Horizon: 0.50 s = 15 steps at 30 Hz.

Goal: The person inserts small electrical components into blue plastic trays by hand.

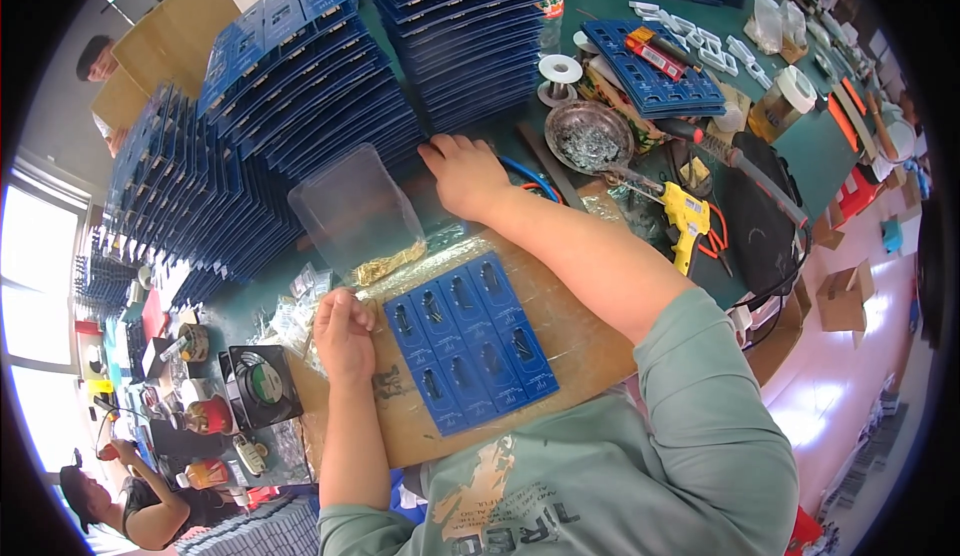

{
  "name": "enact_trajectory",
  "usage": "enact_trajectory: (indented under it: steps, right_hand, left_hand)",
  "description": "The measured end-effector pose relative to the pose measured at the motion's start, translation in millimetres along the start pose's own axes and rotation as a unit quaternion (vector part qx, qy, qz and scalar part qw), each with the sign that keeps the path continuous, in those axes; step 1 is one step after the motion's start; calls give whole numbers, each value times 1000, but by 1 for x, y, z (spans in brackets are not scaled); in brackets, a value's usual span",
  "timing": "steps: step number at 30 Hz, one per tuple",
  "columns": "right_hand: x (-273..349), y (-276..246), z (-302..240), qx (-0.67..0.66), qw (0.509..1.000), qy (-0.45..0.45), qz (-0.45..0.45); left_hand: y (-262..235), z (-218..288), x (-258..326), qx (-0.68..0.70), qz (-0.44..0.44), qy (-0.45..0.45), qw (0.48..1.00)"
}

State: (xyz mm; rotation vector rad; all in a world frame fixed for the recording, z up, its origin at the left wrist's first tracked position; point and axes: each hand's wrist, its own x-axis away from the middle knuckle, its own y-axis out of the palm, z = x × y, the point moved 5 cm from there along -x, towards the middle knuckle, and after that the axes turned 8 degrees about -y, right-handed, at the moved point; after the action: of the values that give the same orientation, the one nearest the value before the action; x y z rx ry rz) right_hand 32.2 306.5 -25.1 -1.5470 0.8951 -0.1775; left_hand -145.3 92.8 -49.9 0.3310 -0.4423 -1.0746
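Observation:
A blue circuit-board panel (470, 346) lies on a brown work mat in front of me, with small dark parts in several of its cut-outs. Left of it, my left hand (345, 336) is closed, the thumb against curled fingers; whatever it may pinch is too small to make out. A clear plastic box (357, 206) with small gold-coloured pins (390, 263) stands tilted beyond the panel. Past the box's right side, my right hand (468, 178) reaches to the foot of the tall board stack (465, 46), its fingers apart and nothing seen in them.
More blue board stacks (300, 76) rise at the far left. To the right are a solder pot (588, 138), a yellow glue gun (685, 218), a solder spool (560, 71) and a soldering iron (745, 168). A black fan (262, 384) stands left; two other people are on the left side.

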Motion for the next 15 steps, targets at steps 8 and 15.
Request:
enact_trajectory:
  steps: [8,15]
  right_hand:
    - [4,-4,-4,25,997,-45,62]
    - [5,-7,-5,-2,994,-43,98]
  left_hand:
    - [2,0,0,-1,-3,-2,1000]
    - [0,-1,0,-3,5,-5,1000]
